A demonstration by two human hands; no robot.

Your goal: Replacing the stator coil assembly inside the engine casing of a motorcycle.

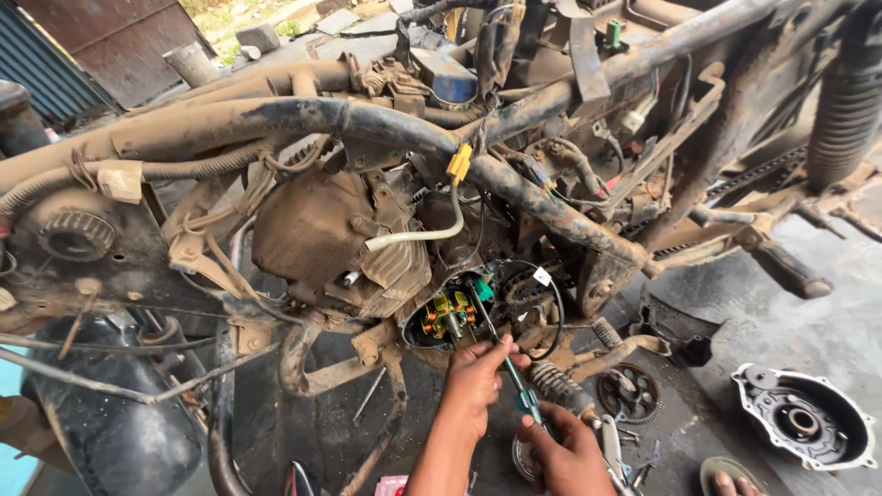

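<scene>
Head view is looking down at two bare hands at the lower middle of the frame. Nearest, the right hand is wrapping its fingers tight around the teal handle of a screwdriver. Just above it, the left hand is pinching the shaft between fingertips and thumb, steadying it. The shaft is slanting up and left, its tip reaching into the open engine side, at the stator coil with copper windings and yellow-green parts, just left of centre.

At the lower right, a removed round engine cover is lying on the grey concrete floor, well apart from the hands. A toothed gear is resting between it and the hands.

Farther up, the muddy engine case is sitting under a rusty, mud-caked motorcycle frame crossing the whole picture. A yellow plug is hanging on a frame tube at centre, and a pale tape label is wrapping a cable at the left. A small white tag is showing near the wiring right of the coil.

At the upper left, a corrugated metal wall is standing beyond.
</scene>
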